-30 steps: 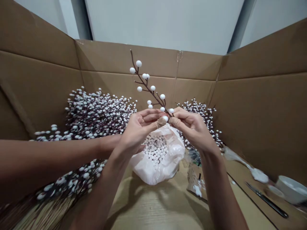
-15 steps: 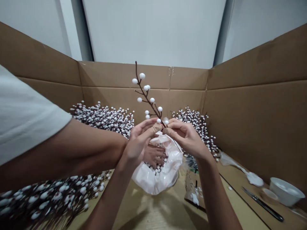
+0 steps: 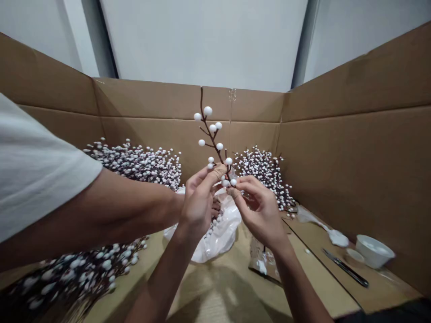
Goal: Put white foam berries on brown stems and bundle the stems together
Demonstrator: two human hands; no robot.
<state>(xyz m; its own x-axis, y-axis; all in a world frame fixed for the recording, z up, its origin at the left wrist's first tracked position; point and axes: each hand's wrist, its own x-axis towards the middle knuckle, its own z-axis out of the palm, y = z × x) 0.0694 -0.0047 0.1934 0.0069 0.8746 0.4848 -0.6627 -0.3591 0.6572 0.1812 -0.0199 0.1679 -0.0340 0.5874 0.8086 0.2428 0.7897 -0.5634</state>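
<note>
Head view: we look down into a cardboard box (image 3: 353, 134) whose walls stand on the left, far and right sides. Our left hand (image 3: 198, 204) and right hand (image 3: 261, 208) meet near the middle, both raised above the floor of the box. Between them stands a twig (image 3: 215, 146), a thin dark stem rising up and slightly left, with white beads on short side shoots. The left hand is pressed together, thumb and forefinger pinching the stem just under the lowest beads. The right hand pinches too, its taped fingertips (image 3: 234, 193) closed at the foot of the twig, touching a bead there; whether it grips the stem or only that bead we cannot quite tell, as the fingers hide the spot.

Just below the hands lies a bag (image 3: 218, 237) of thin white plastic, open, with loose white beads inside. Another person's arm (image 3: 111, 211), in a white sleeve (image 3: 37, 175), reaches in from the left, its hand going behind our left hand into the bag.

Heaps of beaded twigs lie far left (image 3: 134, 161), far right (image 3: 266, 172) and near left (image 3: 74, 273). On the right floor are a knife (image 3: 345, 268), a bowl (image 3: 373, 251) and a small cup (image 3: 352, 257), well apart from the hands.
</note>
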